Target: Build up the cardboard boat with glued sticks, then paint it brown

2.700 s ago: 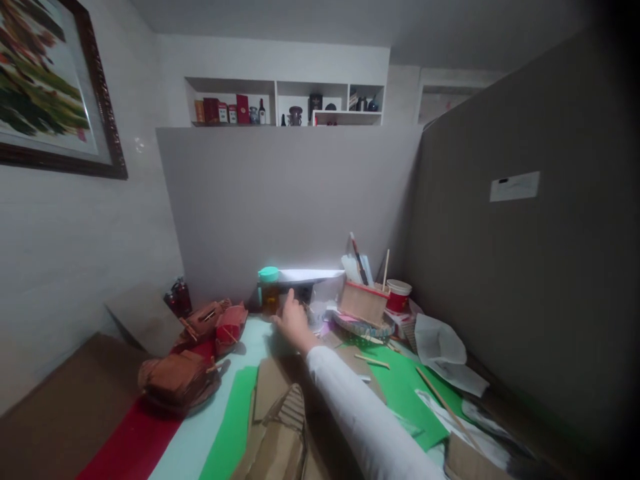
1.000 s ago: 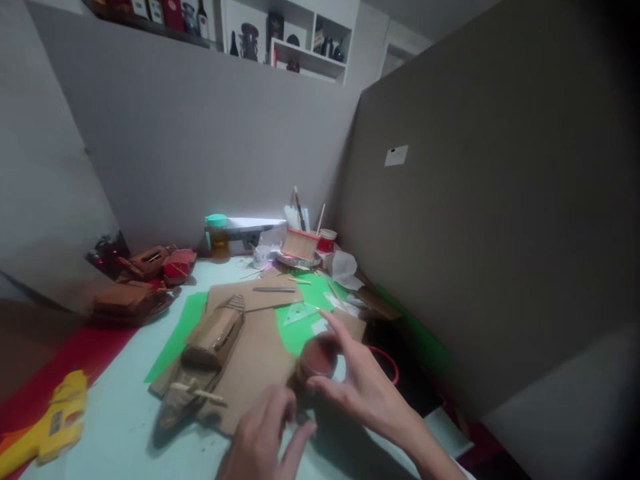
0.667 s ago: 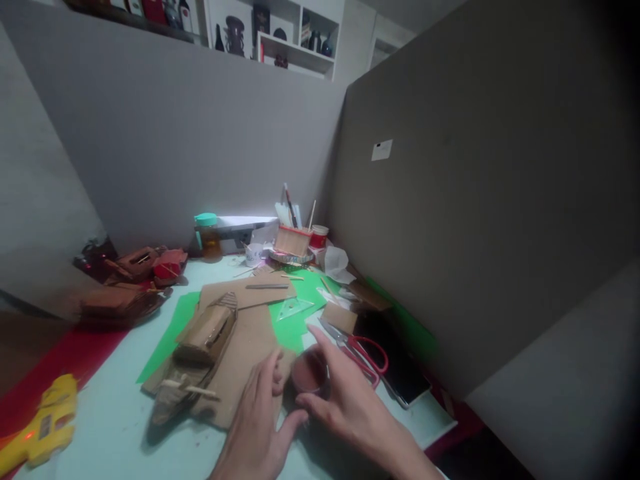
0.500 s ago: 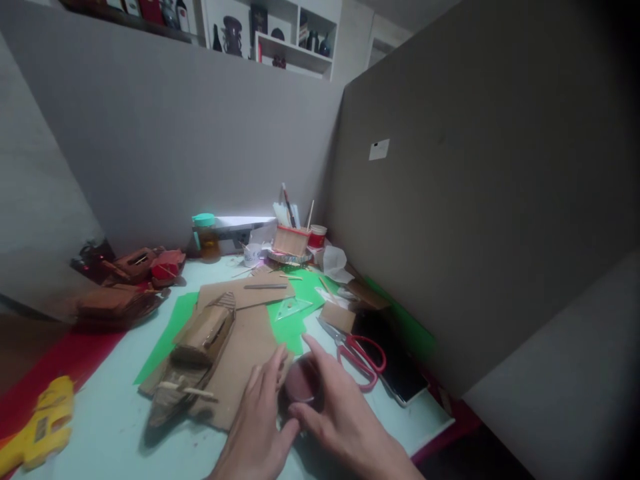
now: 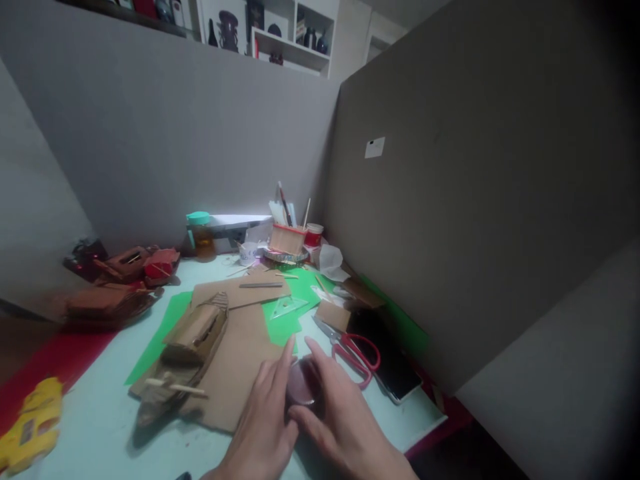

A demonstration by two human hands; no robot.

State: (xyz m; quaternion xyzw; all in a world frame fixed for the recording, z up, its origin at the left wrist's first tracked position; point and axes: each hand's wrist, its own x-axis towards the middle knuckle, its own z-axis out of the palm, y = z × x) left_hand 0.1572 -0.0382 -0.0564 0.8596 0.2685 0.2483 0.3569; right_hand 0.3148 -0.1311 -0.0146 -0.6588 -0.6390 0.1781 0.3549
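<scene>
Between my two hands, near the front of the table, is a small round container [image 5: 303,383] with a dark reddish top; its contents are unclear. My right hand [image 5: 343,410] curls round its right side, thumb across the near edge. My left hand [image 5: 265,407] presses along its left side with fingers stretched forward and close together. Left of my hands, a cardboard model boat [image 5: 193,340] with small sticks across one end rests on a cardboard sheet [image 5: 245,347]. Red-handled scissors [image 5: 355,353] lie just right of my right hand.
A black phone [image 5: 395,373] lies beyond the scissors. A yellow glue gun [image 5: 33,427] is at the left edge. Farther back are a clear set square [image 5: 287,307], green paper [image 5: 286,327], a pen holder [image 5: 289,239], a teal-lidded bottle [image 5: 203,240] and brown model boats [image 5: 107,300].
My left hand has closed in on the container, its fingers now straighter and nearer together. The right hand keeps its hold. The whole view has shifted slightly.
</scene>
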